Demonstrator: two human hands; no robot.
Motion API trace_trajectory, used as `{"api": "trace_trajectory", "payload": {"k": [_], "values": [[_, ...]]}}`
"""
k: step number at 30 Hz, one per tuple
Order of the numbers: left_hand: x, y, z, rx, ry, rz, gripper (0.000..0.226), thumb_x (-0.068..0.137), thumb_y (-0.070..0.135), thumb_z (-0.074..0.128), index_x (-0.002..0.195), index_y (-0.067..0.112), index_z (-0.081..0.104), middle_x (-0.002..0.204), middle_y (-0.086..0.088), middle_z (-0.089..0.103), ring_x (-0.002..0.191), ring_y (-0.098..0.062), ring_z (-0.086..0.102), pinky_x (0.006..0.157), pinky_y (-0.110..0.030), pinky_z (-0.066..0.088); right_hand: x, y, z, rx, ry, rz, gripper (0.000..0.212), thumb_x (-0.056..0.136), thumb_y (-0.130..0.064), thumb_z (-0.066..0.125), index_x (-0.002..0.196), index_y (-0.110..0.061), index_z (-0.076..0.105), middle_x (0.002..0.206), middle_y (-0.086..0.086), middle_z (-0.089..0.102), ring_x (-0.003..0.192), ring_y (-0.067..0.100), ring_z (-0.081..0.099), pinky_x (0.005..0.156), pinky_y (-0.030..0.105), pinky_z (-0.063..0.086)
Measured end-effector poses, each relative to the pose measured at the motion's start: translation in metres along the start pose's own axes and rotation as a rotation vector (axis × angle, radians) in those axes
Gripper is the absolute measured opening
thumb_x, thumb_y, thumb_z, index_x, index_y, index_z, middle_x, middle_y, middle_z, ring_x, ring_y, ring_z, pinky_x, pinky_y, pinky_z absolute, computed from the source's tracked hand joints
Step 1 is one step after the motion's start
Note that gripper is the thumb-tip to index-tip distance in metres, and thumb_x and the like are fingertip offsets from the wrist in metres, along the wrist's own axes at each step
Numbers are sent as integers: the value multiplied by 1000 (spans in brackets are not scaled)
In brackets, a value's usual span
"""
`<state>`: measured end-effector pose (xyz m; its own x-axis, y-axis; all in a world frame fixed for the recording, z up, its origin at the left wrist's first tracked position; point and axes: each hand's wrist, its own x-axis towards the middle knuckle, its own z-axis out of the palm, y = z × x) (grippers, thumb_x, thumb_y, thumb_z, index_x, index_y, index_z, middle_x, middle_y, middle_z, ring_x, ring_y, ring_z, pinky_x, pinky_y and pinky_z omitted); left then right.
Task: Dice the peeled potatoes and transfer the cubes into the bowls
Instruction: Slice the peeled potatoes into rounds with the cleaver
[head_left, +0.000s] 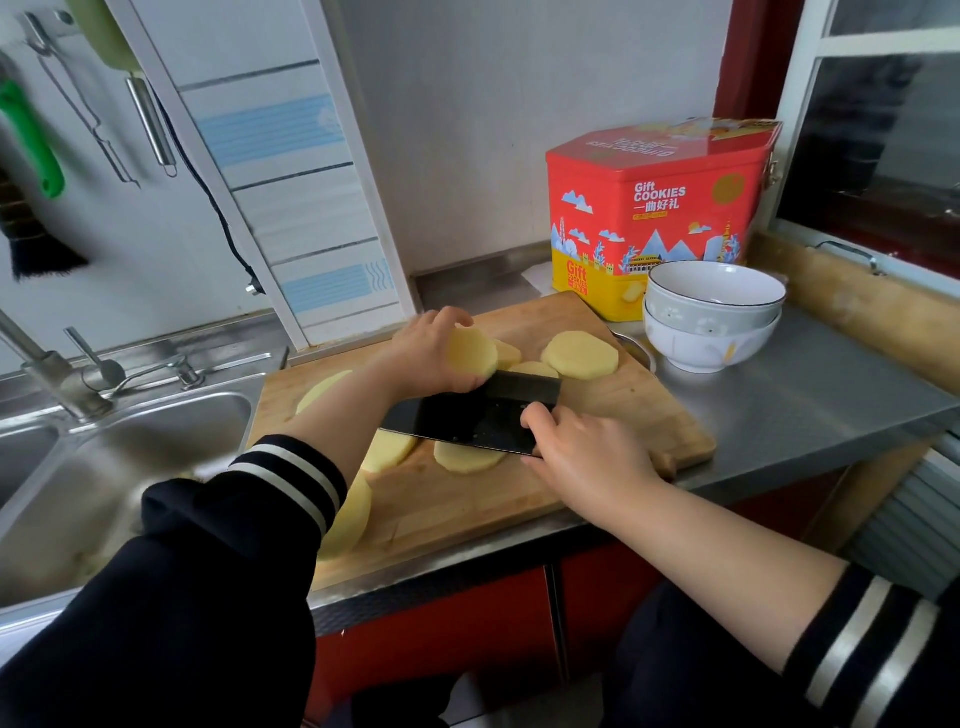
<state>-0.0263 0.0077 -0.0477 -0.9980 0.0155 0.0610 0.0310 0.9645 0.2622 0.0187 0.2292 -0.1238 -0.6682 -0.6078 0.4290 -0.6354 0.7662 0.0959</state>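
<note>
A wooden cutting board (597, 457) lies on the steel counter. My left hand (426, 353) holds a potato piece (470, 354) on edge near the board's far side. My right hand (582, 457) grips the handle of a black cleaver (467, 421), whose blade lies right beside that piece. Thick potato slices lie flat around it: one at the far right (581, 355), one under the blade (465, 458), others partly hidden by my left arm. Two stacked bowls (714, 312) stand right of the board; the top one holds nothing.
A red and yellow cookie tin (654, 208) stands behind the bowls. A steel sink (130, 467) with a tap (52, 374) lies left of the board. A wooden rolling pin (857, 301) rests along the window ledge. Utensils hang on the left wall.
</note>
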Motion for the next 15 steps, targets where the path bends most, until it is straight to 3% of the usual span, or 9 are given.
{"api": "trace_trajectory", "payload": {"k": [3,6,8,12,15], "values": [[1,-1,-5,13,65,-36,74,79,38,78,139,23,37,138,-4,42,120,-25,47,97,-36,43,-2,0,1,-22,12,-16,45,83,-45,71,111,-13,56,74,1,63,56,21,61,40,23,31],[-2,1,-14,-110,111,-63,44,90,25,68,131,20,52,129,-1,54,108,-18,51,87,-28,41,0,0,-3,4,2,-16,45,96,-47,50,128,-16,42,96,1,64,76,21,65,49,26,35],[-8,-3,-21,-177,149,-66,27,95,23,61,122,20,61,120,0,60,101,-14,51,84,-27,39,1,-2,-7,21,-20,0,45,98,-46,46,131,-17,39,100,0,63,79,21,64,51,27,37],[-30,-21,-42,-229,266,-120,21,95,21,60,115,18,66,107,2,62,95,-14,55,80,-28,42,0,-4,-9,21,-52,29,45,99,-47,44,133,-19,36,105,0,62,83,20,64,55,27,42],[-53,-50,-59,-413,298,-262,16,94,17,61,109,16,67,97,1,63,85,-16,60,71,-28,52,1,-5,-11,47,-72,45,45,99,-47,43,133,-19,35,108,0,61,85,20,64,56,28,46]]}}
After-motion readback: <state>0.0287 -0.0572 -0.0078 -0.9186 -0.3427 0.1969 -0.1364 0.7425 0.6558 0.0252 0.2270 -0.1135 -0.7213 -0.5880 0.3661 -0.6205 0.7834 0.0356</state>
